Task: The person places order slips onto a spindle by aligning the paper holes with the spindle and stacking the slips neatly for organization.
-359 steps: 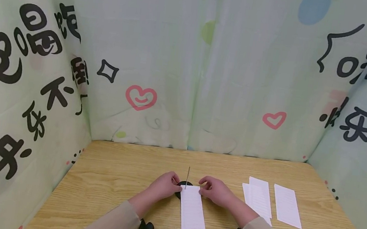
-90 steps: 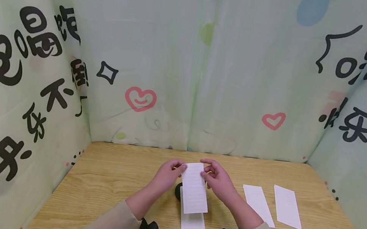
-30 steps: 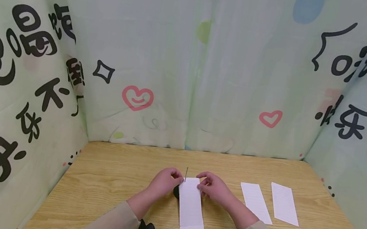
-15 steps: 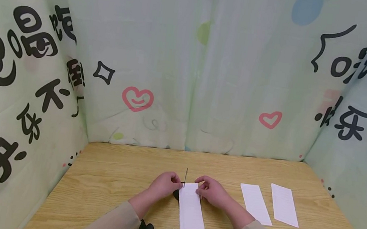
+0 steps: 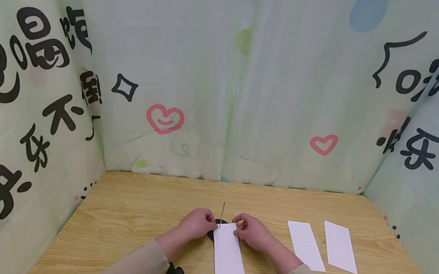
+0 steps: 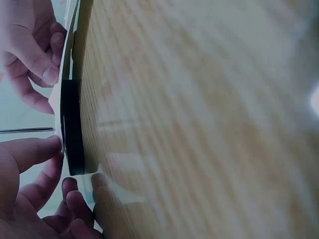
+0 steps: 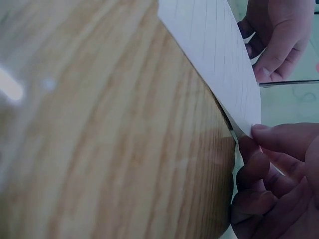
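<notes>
Paper [image 5: 229, 258], a narrow white ruled sheet, is held by its far corners in the middle of the worktop [image 5: 143, 191], partly over a round black base [image 6: 74, 127]; beside its left corner a thin upright spike [image 5: 223, 210] is seen, by which the sheet is apparently pierced. The left corner is pinched by the left hand [image 5: 196, 221], close against the spike, and the right corner by the right hand [image 5: 253, 232], thumb and fingers brought together on each. Light, limp handling is to be expected: the sheet could easily be bent or creased, or torn around the spike, so it is best taken lightly by both corners, kept level, and not pulled sideways. The far edge is raised by the base. Free room is offered on the left and at the back, as far as the curtain [image 5: 196, 61]; on the right, movement is limited by two flat loose sheets [image 5: 306, 246], narrowly apart, the nearer one being just beside the right forearm.
</notes>
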Motion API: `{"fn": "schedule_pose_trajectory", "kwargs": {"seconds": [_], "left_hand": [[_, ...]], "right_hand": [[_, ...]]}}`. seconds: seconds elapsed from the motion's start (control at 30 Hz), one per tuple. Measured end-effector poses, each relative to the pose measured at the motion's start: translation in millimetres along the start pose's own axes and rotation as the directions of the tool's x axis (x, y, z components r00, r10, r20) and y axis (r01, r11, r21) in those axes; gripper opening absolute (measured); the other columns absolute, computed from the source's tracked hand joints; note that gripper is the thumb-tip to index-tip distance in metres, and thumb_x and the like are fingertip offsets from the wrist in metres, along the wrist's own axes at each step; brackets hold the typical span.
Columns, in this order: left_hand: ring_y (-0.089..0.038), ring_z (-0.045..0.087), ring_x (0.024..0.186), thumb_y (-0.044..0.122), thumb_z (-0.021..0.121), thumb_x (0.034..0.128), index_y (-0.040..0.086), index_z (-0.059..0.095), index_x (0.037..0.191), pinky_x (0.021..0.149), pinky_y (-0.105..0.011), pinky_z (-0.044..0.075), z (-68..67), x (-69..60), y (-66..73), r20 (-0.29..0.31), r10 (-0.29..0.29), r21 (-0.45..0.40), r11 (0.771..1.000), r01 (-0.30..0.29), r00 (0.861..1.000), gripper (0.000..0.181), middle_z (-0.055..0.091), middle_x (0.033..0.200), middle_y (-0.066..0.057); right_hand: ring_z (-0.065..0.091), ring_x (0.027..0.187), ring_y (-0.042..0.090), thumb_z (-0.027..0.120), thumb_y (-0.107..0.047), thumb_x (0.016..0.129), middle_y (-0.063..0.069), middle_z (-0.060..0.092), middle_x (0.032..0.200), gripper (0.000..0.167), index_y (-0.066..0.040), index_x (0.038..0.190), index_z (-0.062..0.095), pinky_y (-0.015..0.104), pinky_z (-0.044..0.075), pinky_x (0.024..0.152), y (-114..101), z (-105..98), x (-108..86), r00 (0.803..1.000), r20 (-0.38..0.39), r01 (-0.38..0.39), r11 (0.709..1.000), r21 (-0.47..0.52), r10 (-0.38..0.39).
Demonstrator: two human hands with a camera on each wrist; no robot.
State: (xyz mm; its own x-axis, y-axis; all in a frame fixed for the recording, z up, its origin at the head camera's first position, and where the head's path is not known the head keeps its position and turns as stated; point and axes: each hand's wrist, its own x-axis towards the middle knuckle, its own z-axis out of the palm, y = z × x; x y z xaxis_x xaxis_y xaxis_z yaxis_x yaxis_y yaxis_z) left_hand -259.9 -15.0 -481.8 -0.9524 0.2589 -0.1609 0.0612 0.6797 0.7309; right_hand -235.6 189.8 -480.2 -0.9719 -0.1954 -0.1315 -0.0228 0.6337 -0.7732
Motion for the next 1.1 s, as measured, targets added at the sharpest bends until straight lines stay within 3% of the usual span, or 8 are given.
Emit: {"fn": "schedule_pose_trajectory", "kwargs": {"seconds": [0.33, 0.63, 0.77, 1.0, 1.1], "left_hand": [[-0.019, 0.052, 0.067, 0.021, 0.074, 0.0896, 0.014, 0.062, 0.082, 0.059, -0.031, 0.041, 0.1, -1.2, 1.1, 0.003, -0.008, 0.027, 1.000, 0.008, 1.000, 0.016, 0.056, 0.075, -0.004], [-0.021, 0.053, 0.080, 0.020, 0.077, 0.0865, 0.010, 0.063, 0.101, 0.074, -0.038, 0.045, -1.8, -5.0, -1.0, -0.017, 0.006, 0.007, 1.000, -0.006, 1.000, 0.023, 0.057, 0.088, -0.002], [-0.021, 0.054, 0.083, 0.020, 0.079, 0.0844, 0.010, 0.064, 0.106, 0.080, -0.042, 0.047, -1.5, -6.5, -3.6, 0.001, 0.021, 0.000, 1.000, -0.021, 1.000, 0.029, 0.059, 0.091, -0.003], [-0.021, 0.054, 0.086, 0.018, 0.080, 0.0833, 0.009, 0.064, 0.117, 0.083, -0.043, 0.047, -2.8, -9.1, -8.0, 0.039, 0.055, 0.006, 0.998, -0.056, 0.998, 0.039, 0.060, 0.095, -0.003], [-0.021, 0.054, 0.087, 0.017, 0.081, 0.0825, 0.007, 0.063, 0.119, 0.085, -0.044, 0.047, -4.5, -11.0, -8.1, 0.044, 0.066, 0.005, 0.998, -0.066, 0.997, 0.042, 0.060, 0.096, -0.003]], "right_hand": [[0.051, 0.069, 0.018, 0.070, -0.005, 0.091, 0.004, 0.056, 0.082, 0.024, -0.008, 0.114, 0.063, 0.031, 0.044, 0.062, -1, 0, -0.4, 1.000, -0.003, -0.008, 0.999, -0.039, 0.008], [0.052, 0.067, 0.018, 0.071, -0.011, 0.090, 0.004, 0.057, 0.080, 0.026, -0.009, 0.115, 0.062, 0.031, 0.044, 0.061, 3, -5, -2.6, 1.000, -0.011, -0.027, 0.999, -0.033, 0.027], [0.052, 0.069, 0.018, 0.074, -0.014, 0.089, 0.003, 0.057, 0.081, 0.029, -0.009, 0.115, 0.063, 0.031, 0.043, 0.063, 7, -10, -4.6, 1.000, -0.013, -0.023, 0.999, -0.044, 0.022], [0.052, 0.065, 0.019, 0.072, -0.014, 0.090, 0.004, 0.058, 0.082, 0.037, -0.004, 0.123, 0.060, 0.031, 0.043, 0.058, 15, -25, -12.7, 0.998, 0.025, 0.050, 0.998, -0.027, -0.049], [0.052, 0.064, 0.019, 0.072, -0.016, 0.091, 0.003, 0.058, 0.082, 0.039, -0.005, 0.126, 0.060, 0.031, 0.043, 0.056, 18, -34, -16.3, 0.999, 0.017, 0.033, 0.999, -0.029, -0.033]]}}
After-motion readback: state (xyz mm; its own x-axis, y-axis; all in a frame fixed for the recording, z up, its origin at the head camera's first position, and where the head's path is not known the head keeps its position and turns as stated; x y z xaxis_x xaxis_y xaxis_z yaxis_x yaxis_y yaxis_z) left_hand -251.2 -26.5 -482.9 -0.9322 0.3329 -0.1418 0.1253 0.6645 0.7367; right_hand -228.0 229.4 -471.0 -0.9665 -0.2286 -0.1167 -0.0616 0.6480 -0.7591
